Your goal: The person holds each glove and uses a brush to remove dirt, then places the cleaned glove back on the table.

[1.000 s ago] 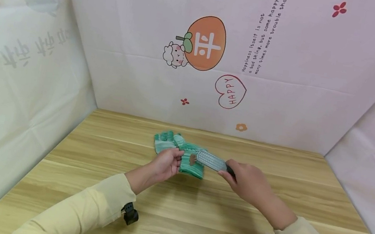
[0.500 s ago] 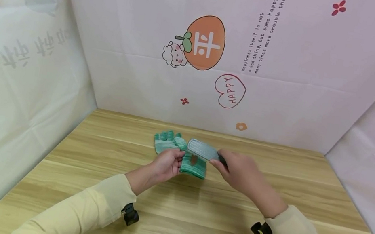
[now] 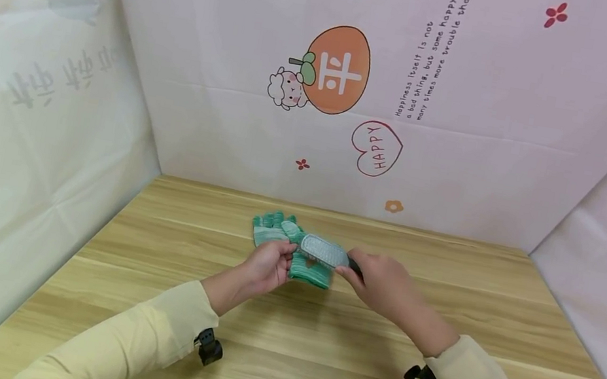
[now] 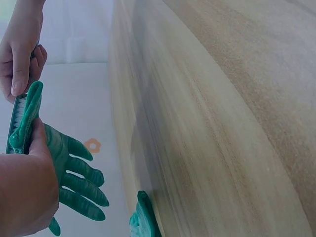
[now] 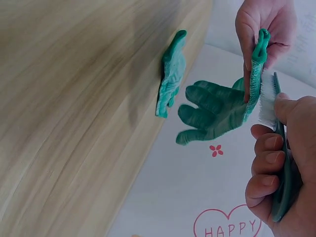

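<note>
Green glove (image 5: 219,113) and brush (image 3: 323,252), held over the far half of the bench (image 3: 277,357)
Left hand (image 3: 267,268) pinches the cuff (image 3: 311,275), right hand (image 3: 386,285) clasps the handle (image 5: 281,202); I'd pull that cuff taut and stroke lightly.

One high view, two close
Head view faces forward and down; wrist views, from opposite sides, share raised glove (image 5: 217,112) and brush (image 5: 268,101).

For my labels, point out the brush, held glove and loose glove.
Brush (image 3: 323,252), head view, on its grey back.
Held glove (image 5: 224,116), right wrist view, between fingers and cuff.
Loose glove (image 5: 173,73), right wrist view, about its middle.
</note>
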Motion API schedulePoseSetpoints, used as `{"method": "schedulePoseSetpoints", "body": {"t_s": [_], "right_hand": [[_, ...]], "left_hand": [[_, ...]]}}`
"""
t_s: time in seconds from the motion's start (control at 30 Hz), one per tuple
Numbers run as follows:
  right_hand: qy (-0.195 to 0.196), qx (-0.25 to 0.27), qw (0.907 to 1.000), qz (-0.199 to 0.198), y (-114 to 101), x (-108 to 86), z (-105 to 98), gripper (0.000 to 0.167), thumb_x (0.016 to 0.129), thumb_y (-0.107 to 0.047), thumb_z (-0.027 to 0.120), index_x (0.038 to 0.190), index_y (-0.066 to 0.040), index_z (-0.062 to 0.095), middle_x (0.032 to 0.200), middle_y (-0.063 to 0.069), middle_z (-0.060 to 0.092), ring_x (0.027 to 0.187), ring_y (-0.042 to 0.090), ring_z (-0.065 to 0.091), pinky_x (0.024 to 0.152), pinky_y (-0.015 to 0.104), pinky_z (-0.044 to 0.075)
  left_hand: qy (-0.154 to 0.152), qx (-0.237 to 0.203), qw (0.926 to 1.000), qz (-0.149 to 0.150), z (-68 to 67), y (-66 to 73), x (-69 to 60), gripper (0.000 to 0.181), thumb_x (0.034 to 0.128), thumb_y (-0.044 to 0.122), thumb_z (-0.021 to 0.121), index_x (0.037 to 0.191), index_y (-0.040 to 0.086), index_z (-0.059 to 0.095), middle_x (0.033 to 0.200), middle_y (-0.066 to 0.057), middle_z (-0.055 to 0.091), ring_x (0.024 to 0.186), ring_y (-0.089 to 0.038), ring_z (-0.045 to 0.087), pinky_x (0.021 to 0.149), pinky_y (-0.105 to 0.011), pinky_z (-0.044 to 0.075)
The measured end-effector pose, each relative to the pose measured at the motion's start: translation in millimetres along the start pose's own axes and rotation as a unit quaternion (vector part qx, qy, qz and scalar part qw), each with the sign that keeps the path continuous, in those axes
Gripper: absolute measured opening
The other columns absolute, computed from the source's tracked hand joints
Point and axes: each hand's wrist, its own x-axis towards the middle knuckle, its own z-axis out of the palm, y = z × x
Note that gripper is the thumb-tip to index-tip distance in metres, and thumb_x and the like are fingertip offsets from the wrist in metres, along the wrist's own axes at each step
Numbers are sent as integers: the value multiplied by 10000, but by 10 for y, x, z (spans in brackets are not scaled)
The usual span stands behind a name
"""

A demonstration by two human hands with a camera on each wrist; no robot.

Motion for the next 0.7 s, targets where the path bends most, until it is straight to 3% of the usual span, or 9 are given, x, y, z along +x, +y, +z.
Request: {"method": "schedulePoseSetpoints", "body": {"t_s": [0.07, 0.13, 0.23, 0.4, 0.7], "right_hand": [[-66, 7, 10000, 38, 12, -16, -8, 267, 943, -270, 662, 818, -111, 489, 595, -79, 347, 507, 51, 325, 474, 234, 300], [-104, -14, 9999, 68, 29, -35, -10, 279, 943, -275, 662, 807, -122, 473, 593, -81, 336, 506, 50, 320, 474, 231, 293], [-109, -36, 9999, 75, 51, -66, -16, 283, 937, -273, 671, 802, -124, 471, 592, -85, 334, 506, 47, 318, 474, 227, 291], [-122, -100, 9998, 105, 86, -122, -27, 283, 928, -268, 683, 799, -123, 477, 588, -89, 335, 502, 45, 312, 473, 224, 290], [-206, -173, 9995, 159, 157, -213, -52, 258, 935, -276, 672, 822, -122, 499, 597, -92, 354, 510, 44, 326, 480, 228, 301]], "left_hand": [[-18, 63, 10000, 28, -8, -3, 7, 85, 1052, 76, 277, 1051, 44, 356, 725, 17, 367, 607, -71, 358, 560, -200, 329], [-6, 89, 9999, 50, -16, -8, 16, 183, 1051, 76, 288, 872, 83, 324, 699, 18, 332, 587, -77, 323, 549, -204, 301], [45, 143, 9998, 92, -31, -17, 14, 254, 1050, 71, 297, 799, 108, 296, 681, 18, 275, 574, -83, 274, 549, -215, 258], [103, 149, 9998, 90, -56, -26, 1, 265, 1050, 69, 304, 791, 115, 274, 682, 22, 241, 567, -87, 237, 567, -235, 212], [-54, 137, 9999, 61, -78, 21, -39, 152, 1057, 82, 282, 961, 55, 396, 839, -25, 530, 713, -85, 552, 628, -223, 463]]}}
